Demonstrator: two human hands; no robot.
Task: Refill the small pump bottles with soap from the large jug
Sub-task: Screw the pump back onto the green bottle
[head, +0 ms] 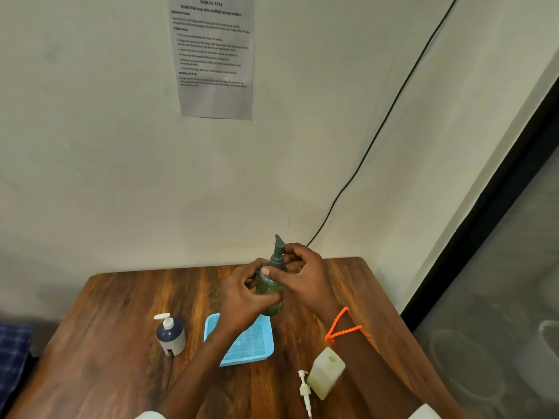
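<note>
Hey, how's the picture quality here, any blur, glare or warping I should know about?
Head view: wide-angle warping bends the wall cable and dark frame edge; the wall sheet has body text too soft to read; lighting is dim and even, with mild sheen on the wooden table; the hands around the green bottle look fairly sharp.
</note>
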